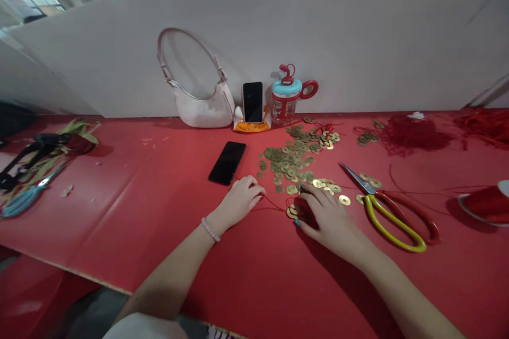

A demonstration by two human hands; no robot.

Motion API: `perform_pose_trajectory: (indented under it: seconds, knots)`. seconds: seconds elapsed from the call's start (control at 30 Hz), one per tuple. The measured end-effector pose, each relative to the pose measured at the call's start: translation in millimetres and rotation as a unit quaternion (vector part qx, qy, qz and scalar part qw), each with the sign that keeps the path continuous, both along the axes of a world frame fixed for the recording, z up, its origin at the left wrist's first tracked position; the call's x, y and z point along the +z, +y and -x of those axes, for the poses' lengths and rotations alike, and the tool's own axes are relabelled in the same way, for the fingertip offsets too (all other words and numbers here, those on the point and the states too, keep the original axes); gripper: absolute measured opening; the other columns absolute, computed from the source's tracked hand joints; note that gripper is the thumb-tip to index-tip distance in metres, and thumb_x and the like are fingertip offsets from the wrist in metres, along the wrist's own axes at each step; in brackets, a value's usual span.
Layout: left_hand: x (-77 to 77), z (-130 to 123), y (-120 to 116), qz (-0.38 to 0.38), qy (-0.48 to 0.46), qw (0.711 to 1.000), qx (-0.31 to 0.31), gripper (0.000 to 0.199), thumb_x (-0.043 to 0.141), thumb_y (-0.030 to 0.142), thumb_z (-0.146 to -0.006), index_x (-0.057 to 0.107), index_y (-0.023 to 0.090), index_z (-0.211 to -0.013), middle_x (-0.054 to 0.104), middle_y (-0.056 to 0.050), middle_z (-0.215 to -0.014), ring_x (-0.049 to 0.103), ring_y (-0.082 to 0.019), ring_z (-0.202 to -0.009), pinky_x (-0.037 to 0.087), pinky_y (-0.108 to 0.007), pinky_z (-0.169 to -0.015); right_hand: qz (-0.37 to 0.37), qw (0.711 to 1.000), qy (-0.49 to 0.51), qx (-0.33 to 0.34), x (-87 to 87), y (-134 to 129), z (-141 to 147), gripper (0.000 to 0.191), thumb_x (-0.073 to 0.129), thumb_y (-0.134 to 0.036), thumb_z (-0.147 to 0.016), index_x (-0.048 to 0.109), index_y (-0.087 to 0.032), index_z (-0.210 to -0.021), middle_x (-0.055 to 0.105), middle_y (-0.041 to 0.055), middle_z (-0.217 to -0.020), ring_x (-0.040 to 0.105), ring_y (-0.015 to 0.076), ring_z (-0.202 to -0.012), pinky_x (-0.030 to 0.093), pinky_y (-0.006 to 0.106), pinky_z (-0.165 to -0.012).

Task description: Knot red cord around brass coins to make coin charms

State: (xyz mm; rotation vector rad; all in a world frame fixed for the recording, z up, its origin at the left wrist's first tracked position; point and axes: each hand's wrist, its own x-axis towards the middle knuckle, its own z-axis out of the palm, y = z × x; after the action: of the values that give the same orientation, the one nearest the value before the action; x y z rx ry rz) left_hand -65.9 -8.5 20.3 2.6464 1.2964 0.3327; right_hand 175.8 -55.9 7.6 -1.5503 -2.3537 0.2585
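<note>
Red table: left hand pinching cord; right hand half-open, apparently touching coins.

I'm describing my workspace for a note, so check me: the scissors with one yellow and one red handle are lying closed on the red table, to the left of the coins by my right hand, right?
Not quite: the scissors lie to the right of the coins by your right hand, as the head view shows. The rest stands.

The left hand curls its fingers; the right hand arches palm-down.
</note>
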Motion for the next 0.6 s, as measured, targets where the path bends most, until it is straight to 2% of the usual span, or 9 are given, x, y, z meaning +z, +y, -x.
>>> perform_pose_trajectory:
  seconds: [0.13, 0.33, 0.43, 0.6]
  knots:
    - [-4.1, -1.8, -0.2, -0.014, 0.027, 0.999, -0.01, 0.024, 0.036, 0.024, -0.092, 0.058, 0.015, -0.084, 0.051, -0.005, -0.09, 0.047, -0.016, -0.085, 0.037, -0.029, -0.076, 0.007, 1.0, 0.018, 0.003, 1.6, 0.2, 1.2, 0.026, 0.054, -0.027, -0.075, 0.053, -0.019, -0.099, 0.047, 0.013, -0.127, 0.043, 0.0292, -0.119, 0.039, 0.046, -0.092]
    - [-6.8, 2.0, 1.8, -0.033, 0.042, 0.999, 0.002, 0.019, 0.037, 0.02, -0.091, 0.055, 0.015, -0.087, 0.051, -0.006, -0.092, 0.047, -0.018, -0.087, 0.036, -0.033, -0.078, 0.018, 0.999, 0.051, 0.001, -0.8, 2.0, 2.2, 0.013, 0.052, -0.023, -0.074, 0.052, -0.02, -0.087, 0.048, 0.0137, -0.123, 0.046, 0.0279, -0.114, 0.041, 0.046, -0.089]
    - [-5.9, 3.7, 2.4, -0.041, 0.017, 0.999, 0.018, 0.018, 0.036, 0.02, -0.091, 0.054, 0.015, -0.089, 0.052, -0.007, -0.095, 0.048, -0.018, -0.091, 0.036, -0.035, -0.083, 0.011, 0.998, 0.058, -0.004, -3.8, 2.8, 1.7, 0.014, 0.052, -0.023, -0.073, 0.051, -0.019, -0.087, 0.047, 0.0144, -0.123, 0.046, 0.0288, -0.114, 0.041, 0.046, -0.089]
    - [-5.3, 3.3, -0.1, -0.063, -0.026, 0.998, 0.01, 0.015, 0.039, 0.017, -0.089, 0.054, 0.016, -0.088, 0.05, -0.01, -0.114, 0.044, -0.02, -0.109, 0.034, -0.039, -0.094, -0.019, 0.996, 0.082, 0.004, -11.5, 4.3, 4.8, 0.028, 0.056, -0.028, -0.073, 0.053, -0.021, -0.099, 0.047, 0.0134, -0.124, 0.043, 0.0299, -0.116, 0.038, 0.049, -0.091]
